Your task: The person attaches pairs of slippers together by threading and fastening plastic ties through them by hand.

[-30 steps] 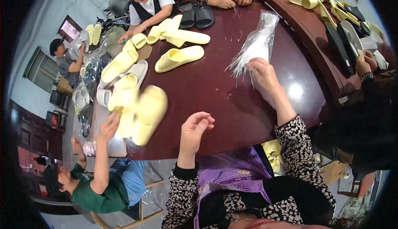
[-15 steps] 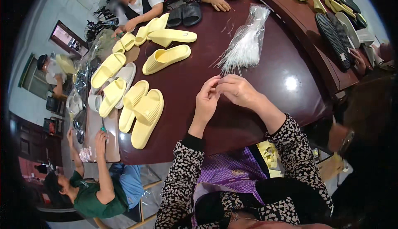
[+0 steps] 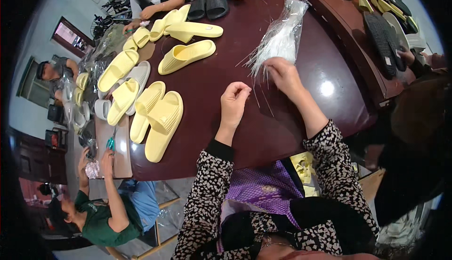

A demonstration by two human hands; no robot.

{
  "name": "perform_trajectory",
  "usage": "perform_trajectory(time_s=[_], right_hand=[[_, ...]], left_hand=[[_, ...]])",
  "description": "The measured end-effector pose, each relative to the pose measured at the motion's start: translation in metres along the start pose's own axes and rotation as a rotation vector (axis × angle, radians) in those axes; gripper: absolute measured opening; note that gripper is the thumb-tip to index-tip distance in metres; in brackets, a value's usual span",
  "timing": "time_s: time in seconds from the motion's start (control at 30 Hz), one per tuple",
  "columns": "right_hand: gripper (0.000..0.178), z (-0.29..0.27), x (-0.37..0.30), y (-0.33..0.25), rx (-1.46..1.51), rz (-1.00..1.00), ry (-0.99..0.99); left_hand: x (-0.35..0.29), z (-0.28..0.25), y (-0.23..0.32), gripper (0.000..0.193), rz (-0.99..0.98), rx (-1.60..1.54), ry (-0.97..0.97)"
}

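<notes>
R hand (image 3: 282, 75) – fingers curled into clear strand bundle (image 3: 281, 37), pinching strands | L hand (image 3: 234, 101) – raised over table (image 3: 212, 95), fingertips pinched, grip contents unclear

Right hand (image 3: 282, 76) is covering the near end of the clear bag of white strands (image 3: 282, 36); fingertip grip unreadable. Thin strands between left hand (image 3: 234, 101) and right are too fine to count. Far table edge: black slippers (image 3: 207, 6) getting cropped by frame top.
</notes>
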State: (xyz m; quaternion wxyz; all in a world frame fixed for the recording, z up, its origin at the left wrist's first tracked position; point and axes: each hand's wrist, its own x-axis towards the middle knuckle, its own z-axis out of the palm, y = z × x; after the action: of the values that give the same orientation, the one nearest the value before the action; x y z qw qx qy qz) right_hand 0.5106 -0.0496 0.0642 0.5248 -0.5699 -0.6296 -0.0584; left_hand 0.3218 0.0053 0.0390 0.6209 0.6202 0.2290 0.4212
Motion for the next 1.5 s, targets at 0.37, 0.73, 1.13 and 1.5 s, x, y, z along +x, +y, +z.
perform_trajectory(time_s=[0.37, 0.73, 1.13, 1.5], right_hand=[[0.012, -0.003, -0.003, 0.019, -0.129, 0.234, 0.047], [0.015, 0.003, -0.002, 0.015, -0.162, 0.127, -0.032], [0.048, 0.004, -0.017, 0.030, -0.639, 0.131, -0.250], [0.047, 0.008, -0.019, 0.044, -0.682, 0.189, -0.248]], left_hand=[[0.012, -0.002, 0.000, 0.018, 0.047, 0.533, 0.153], [0.017, 0.029, 0.000, 0.020, 0.067, 1.017, 0.047], [-0.003, -0.002, 0.005, 0.014, 0.023, 0.674, 0.072], [-0.091, -0.059, 0.057, 0.007, -0.355, 0.169, -0.033]])
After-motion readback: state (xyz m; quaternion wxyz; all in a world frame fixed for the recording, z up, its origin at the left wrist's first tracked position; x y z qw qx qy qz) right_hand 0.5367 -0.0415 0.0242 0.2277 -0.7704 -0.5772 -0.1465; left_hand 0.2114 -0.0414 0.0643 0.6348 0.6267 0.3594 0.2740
